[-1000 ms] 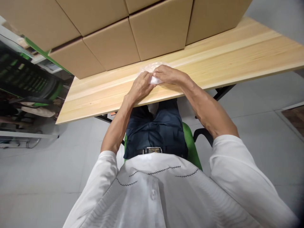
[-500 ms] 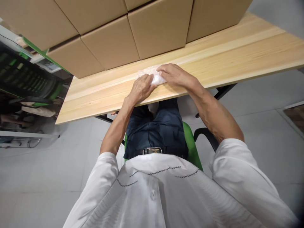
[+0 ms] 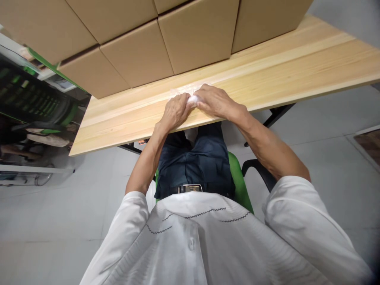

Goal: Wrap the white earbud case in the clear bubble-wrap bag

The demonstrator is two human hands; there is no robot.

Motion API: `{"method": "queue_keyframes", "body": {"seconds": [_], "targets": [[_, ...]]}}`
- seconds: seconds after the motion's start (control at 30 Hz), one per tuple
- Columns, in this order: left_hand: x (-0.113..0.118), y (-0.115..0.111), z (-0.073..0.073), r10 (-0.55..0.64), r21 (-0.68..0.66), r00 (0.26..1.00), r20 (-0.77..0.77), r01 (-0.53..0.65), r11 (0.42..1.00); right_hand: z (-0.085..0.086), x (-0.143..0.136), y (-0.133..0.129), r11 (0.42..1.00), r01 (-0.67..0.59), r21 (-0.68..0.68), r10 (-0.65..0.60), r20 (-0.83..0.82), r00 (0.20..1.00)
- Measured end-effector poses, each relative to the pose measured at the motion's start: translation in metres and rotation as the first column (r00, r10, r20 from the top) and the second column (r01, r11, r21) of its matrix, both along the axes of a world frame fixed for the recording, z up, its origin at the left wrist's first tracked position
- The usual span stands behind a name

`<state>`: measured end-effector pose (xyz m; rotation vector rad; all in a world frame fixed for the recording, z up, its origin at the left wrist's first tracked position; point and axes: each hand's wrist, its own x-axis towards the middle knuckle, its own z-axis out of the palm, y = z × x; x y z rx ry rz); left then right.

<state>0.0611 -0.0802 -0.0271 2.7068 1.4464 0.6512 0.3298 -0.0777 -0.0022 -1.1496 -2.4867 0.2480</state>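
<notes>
A small white bundle (image 3: 192, 100) in clear, crinkled plastic, which looks like bubble wrap, lies on the wooden tabletop (image 3: 133, 114) near its front edge. My left hand (image 3: 177, 109) grips its left end, thumb toward me and fingers curled over it. From the other side my right hand (image 3: 214, 101) closes on the right end. Only a short stretch of the bundle shows between the two hands. Behind them, a flat see-through part of the plastic (image 3: 179, 89) spreads over the wood. What is inside the wrap is hidden.
Stacked cardboard boxes (image 3: 136, 53) line the back of the tabletop, just beyond my hands. My lap and a green chair (image 3: 239, 184) with a black armrest (image 3: 259, 170) are below the front edge. Another chair (image 3: 32, 95) stands off to the left.
My right hand has come slightly down and toward the left hand, its fingers now curled round the bundle. Less of the white bundle shows, and it looks more tightly rolled.
</notes>
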Motion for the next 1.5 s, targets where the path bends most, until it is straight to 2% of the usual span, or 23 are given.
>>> {"method": "queue_keyframes", "body": {"seconds": [0.2,0.43,0.63,0.73,0.9,1.1,1.17,1.33,1.4,1.5], "targets": [[0.005,0.004,0.0,0.002,0.015,0.993,0.117,-0.004,1.0,-0.006,-0.003,0.004,0.998,0.04,0.044,-0.042,0.043,0.998],[0.007,0.012,0.003,0.031,-0.008,0.968,0.248,-0.029,1.0,0.004,-0.005,0.009,0.997,0.067,-0.03,-0.064,0.101,0.993],[0.011,0.023,0.01,0.149,-0.054,0.978,0.149,-0.143,0.988,0.01,-0.003,0.026,0.992,0.054,-0.113,-0.048,0.058,0.997],[0.013,0.029,0.011,0.156,-0.061,0.974,0.163,-0.148,0.987,0.009,-0.004,0.034,0.989,0.062,-0.137,-0.06,0.017,0.998],[0.011,0.043,0.007,0.202,-0.088,0.978,0.053,-0.196,0.977,0.001,-0.009,0.046,0.993,0.056,-0.1,-0.064,-0.079,0.995],[0.006,0.057,0.003,0.294,-0.109,0.95,-0.104,-0.305,0.946,-0.003,-0.016,0.048,0.989,0.104,-0.11,-0.115,-0.097,0.989],[0.006,0.054,0.004,0.257,-0.104,0.964,-0.066,-0.263,0.959,-0.004,-0.019,0.048,0.989,0.112,-0.094,-0.122,-0.115,0.986],[0.01,0.038,0.014,0.143,-0.106,0.971,0.19,-0.124,0.987,-0.008,-0.025,0.05,0.988,0.14,-0.072,-0.147,-0.107,0.983],[0.011,0.037,0.017,0.16,-0.119,0.966,0.204,-0.138,0.983,-0.012,-0.027,0.052,0.986,0.151,-0.064,-0.157,-0.099,0.983],[0.012,0.043,0.015,0.273,-0.154,0.955,0.111,-0.255,0.955,-0.018,-0.028,0.057,0.986,0.158,-0.055,-0.162,-0.096,0.982]]}}
